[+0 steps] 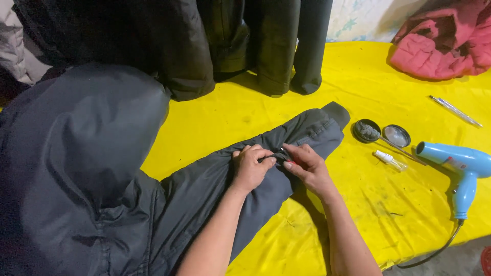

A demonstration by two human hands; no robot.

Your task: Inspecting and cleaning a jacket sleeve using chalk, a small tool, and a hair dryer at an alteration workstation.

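A dark grey jacket [92, 168] lies across a yellow cloth [358, 204], its sleeve [312, 128] stretched out to the right with a ribbed cuff at the end. My left hand [249, 168] pinches a fold of the sleeve fabric. My right hand [309, 167] grips the same fold from the other side, fingertips almost touching those of the left. Something small and thin may sit between the fingers, but it is too small to tell.
Right of the sleeve are an open round tin [367, 131] of dark paste, its lid [397, 136], a small clear bottle [388, 160], a blue hair dryer [460, 168] and a thin metal tool [455, 111]. Dark garments [204, 46] hang behind; a pink jacket [445, 41] lies far right.
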